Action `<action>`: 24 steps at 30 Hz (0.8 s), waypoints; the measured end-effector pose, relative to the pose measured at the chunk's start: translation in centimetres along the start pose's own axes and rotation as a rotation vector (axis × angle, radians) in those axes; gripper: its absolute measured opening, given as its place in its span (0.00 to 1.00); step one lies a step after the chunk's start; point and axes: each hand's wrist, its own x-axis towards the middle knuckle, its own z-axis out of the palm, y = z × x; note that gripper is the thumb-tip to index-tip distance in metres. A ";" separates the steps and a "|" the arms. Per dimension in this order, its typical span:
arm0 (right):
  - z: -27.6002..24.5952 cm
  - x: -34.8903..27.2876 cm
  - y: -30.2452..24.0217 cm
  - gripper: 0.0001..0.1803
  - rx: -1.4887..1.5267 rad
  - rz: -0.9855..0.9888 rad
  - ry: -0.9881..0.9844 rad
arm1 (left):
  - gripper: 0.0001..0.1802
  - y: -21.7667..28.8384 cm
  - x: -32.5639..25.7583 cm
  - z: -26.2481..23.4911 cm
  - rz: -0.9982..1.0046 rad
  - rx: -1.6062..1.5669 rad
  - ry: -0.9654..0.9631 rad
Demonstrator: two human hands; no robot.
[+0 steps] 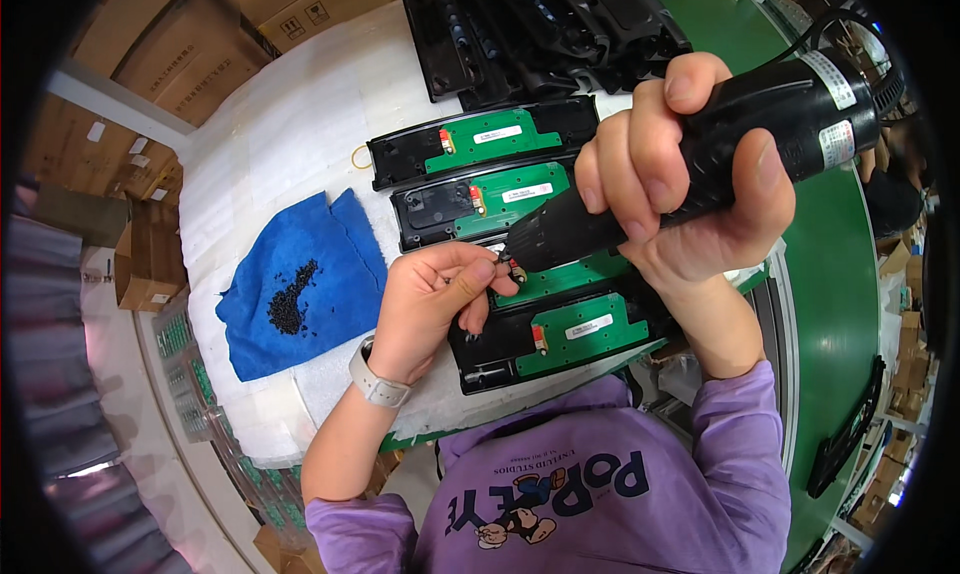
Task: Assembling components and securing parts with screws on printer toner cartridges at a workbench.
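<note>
A black electric screwdriver (610,209) is gripped in my right hand (690,164), its nose pointing left and down over the housings. At its tip, my left hand (440,289) is closed in a pinch of thumb and fingers. The pinch holds a tiny dark piece that looks like a screw, mostly hidden by the fingertips. Beneath both hands lie several long black plastic housings (412,217), each with a green circuit board (590,324) in it. A pile of small black screws (288,309) rests on a blue cloth (265,264) left of my left hand.
More black plastic parts (540,34) are heaped at the back of the white-covered table (270,114). Cardboard boxes (185,54) stand at the back left. A green surface (835,304) runs along the right, with a long black part (848,429) on it. The screwdriver's cable (850,19) loops at the upper right.
</note>
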 end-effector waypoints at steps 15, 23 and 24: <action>0.3 -0.9 -1.2 0.15 0.199 0.172 0.400 | 0.06 0.3 -0.6 0.8 0.148 0.301 -0.102; 0.5 -3.3 -0.6 0.13 -0.262 0.232 0.144 | 0.08 -0.1 0.3 -0.2 0.182 0.380 0.144; 0.7 -3.3 -0.6 0.12 -0.280 0.235 0.148 | 0.08 -0.2 0.4 -0.2 0.169 0.361 0.129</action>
